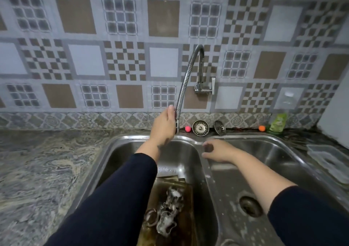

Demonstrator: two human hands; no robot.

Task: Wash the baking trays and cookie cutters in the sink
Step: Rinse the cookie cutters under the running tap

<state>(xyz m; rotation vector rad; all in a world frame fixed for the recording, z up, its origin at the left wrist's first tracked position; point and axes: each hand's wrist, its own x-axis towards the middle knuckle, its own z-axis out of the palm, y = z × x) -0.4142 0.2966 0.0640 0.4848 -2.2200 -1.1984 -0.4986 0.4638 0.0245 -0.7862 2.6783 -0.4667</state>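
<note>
**Q:** Where are the hands?

**A:** The left hand [164, 125] is raised at the back of the double steel sink [204, 170], fingers wrapped round the lower end of the flexible faucet hose [184, 79]. The right hand [219, 151] hovers over the divider between the two basins, fingers loosely curled; it looks empty, though blur hides the fingertips.

**Q:** And the things to be washed?

**A:** In the left basin a dark, stained baking tray [186, 204] leans on its front wall. Metal cookie cutters [167, 211] lie heaped on it — flecked with white suds.

**Q:** Anything else nearby?

**A:** The right basin shows its open drain [250, 206] and soap spots. Two sink strainers [200, 127] lean against the backsplash — a pink ball [187, 129] just left of them, an orange ball [262, 128] and a green pouch [277, 123] farther right. A clear plastic container [328, 162] sits on the marble counter [37, 166] at right.
</note>
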